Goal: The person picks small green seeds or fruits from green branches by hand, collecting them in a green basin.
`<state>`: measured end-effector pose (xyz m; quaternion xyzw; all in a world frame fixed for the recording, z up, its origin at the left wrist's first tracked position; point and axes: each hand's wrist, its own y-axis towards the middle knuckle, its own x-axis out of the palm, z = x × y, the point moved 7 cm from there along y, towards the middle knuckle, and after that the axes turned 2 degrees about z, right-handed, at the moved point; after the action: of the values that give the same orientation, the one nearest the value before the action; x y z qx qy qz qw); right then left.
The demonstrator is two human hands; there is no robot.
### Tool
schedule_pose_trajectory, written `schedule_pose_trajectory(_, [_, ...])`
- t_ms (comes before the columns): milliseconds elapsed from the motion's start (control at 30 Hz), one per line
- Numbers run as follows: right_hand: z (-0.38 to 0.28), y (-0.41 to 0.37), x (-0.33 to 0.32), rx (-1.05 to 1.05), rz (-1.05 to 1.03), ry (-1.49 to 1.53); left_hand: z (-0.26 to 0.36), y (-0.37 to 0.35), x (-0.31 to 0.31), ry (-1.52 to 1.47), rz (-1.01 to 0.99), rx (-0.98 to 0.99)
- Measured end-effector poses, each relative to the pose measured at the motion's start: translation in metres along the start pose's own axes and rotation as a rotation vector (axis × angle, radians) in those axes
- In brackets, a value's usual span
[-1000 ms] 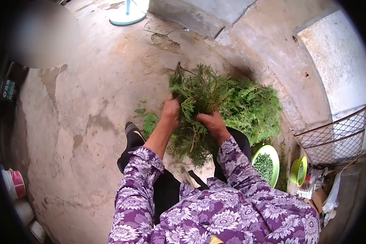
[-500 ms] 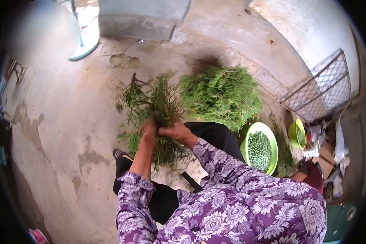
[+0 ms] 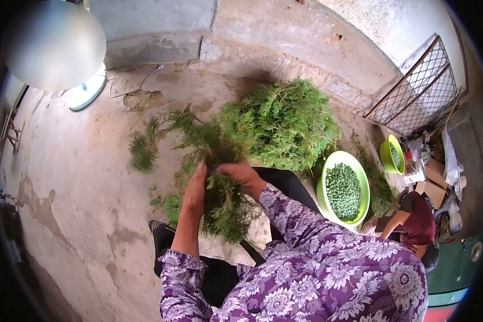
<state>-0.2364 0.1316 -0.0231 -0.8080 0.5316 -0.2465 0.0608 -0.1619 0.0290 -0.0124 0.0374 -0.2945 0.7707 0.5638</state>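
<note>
In the head view a leafy evergreen branch [image 3: 224,201] hangs between my two hands, its feathery sprays spreading up and down, some blurred by motion. My left hand [image 3: 196,188] is closed on the left side of it. From the right, my right hand [image 3: 241,175] grips the same branch, fingers partly hidden in the foliage. Just beyond my hands lies a big heap of cut evergreen branches [image 3: 290,126]. Right of my knee stands a lime-green basin [image 3: 321,190] holding many small green seed cones [image 3: 343,193].
A smaller lime-green basin [image 3: 384,156] stands farther right, near cardboard boxes [image 3: 433,185] and plastic bags. Another person [image 3: 413,217] in a dark red top sits at right. A metal mesh frame [image 3: 413,88] leans on the wall. Loose sprigs [image 3: 173,208] lie on the concrete floor.
The branch has shifted in my hands, its sprays swinging out to the left and downward. My view has tilted a little, bringing more of the other person into sight.
</note>
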Motion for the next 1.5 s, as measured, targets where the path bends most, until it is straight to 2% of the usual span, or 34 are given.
schedule_pose_trajectory(33, [-0.008,0.002,-0.011,-0.001,0.004,0.007,0.0,0.003,0.001,0.007,-0.003,-0.003])
schedule_pose_trajectory(100, [-0.052,-0.007,-0.034,-0.01,0.202,-0.121,0.005,0.006,0.008,0.021,-0.106,0.071])
schedule_pose_trajectory(133, [-0.066,0.001,-0.056,-0.073,0.228,-0.14,0.0,0.013,0.009,0.027,-0.112,0.064])
schedule_pose_trajectory(233, [-0.12,0.007,-0.106,-0.144,0.361,-0.263,-0.016,0.019,0.007,0.099,-0.103,-0.009])
schedule_pose_trajectory(300, [-0.148,0.016,-0.154,-0.283,0.408,-0.214,-0.03,0.022,0.011,0.099,-0.101,-0.113])
schedule_pose_trajectory(367, [-0.18,0.024,-0.2,-0.329,0.545,-0.404,-0.041,0.024,0.009,0.084,-0.079,-0.148])
schedule_pose_trajectory(433, [-0.222,0.021,-0.219,-0.452,0.579,-0.444,-0.052,0.021,0.0,0.064,-0.053,-0.182])
schedule_pose_trajectory(500, [-0.26,0.038,-0.265,-0.417,0.674,-0.737,-0.064,0.021,-0.009,-0.015,-0.004,-0.229])
schedule_pose_trajectory(567, [-0.297,0.038,-0.27,-0.342,0.849,-0.818,-0.075,0.02,-0.018,-0.051,0.041,-0.258])
schedule_pose_trajectory(633, [-0.321,0.063,-0.319,-0.199,0.973,-1.05,-0.081,0.021,-0.022,-0.085,0.087,-0.289])
schedule_pose_trajectory(667, [-0.323,0.069,-0.324,-0.19,0.972,-1.052,-0.08,0.017,-0.025,-0.097,0.091,-0.29])
schedule_pose_trajectory(733, [-0.337,0.088,-0.327,-0.255,0.952,-1.345,-0.079,0.015,-0.023,-0.105,0.102,-0.297])
schedule_pose_trajectory(767, [-0.332,0.107,-0.349,-0.248,0.948,-1.344,-0.082,0.017,-0.021,-0.096,0.099,-0.316])
schedule_pose_trajectory(833, [-0.295,0.156,-0.403,-0.011,0.951,-1.785,-0.086,0.017,-0.021,-0.086,0.106,-0.341])
schedule_pose_trajectory(867, [-0.259,0.173,-0.427,0.247,0.868,-1.791,-0.09,0.015,-0.022,-0.087,0.103,-0.345])
schedule_pose_trajectory(933, [-0.193,0.174,-0.426,0.492,0.776,-1.635,-0.092,0.012,-0.024,-0.086,0.113,-0.36])
schedule_pose_trajectory(1033, [-0.147,0.17,-0.398,0.583,0.77,-1.573,-0.096,0.013,-0.025,-0.101,0.148,-0.381])
schedule_pose_trajectory(1100, [-0.146,0.168,-0.395,0.602,0.755,-1.554,-0.092,0.013,-0.022,-0.102,0.132,-0.35])
schedule_pose_trajectory(1233, [-0.175,0.164,-0.383,0.481,0.737,-1.609,-0.093,0.014,-0.021,-0.128,0.159,-0.376])
schedule_pose_trajectory(1333, [-0.191,0.152,-0.367,0.377,0.822,-1.725,-0.089,0.015,-0.016,-0.093,0.148,-0.365])
schedule_pose_trajectory(1500, [-0.205,0.137,-0.354,0.293,0.795,-1.905,-0.085,0.01,-0.022,-0.078,0.125,-0.287])
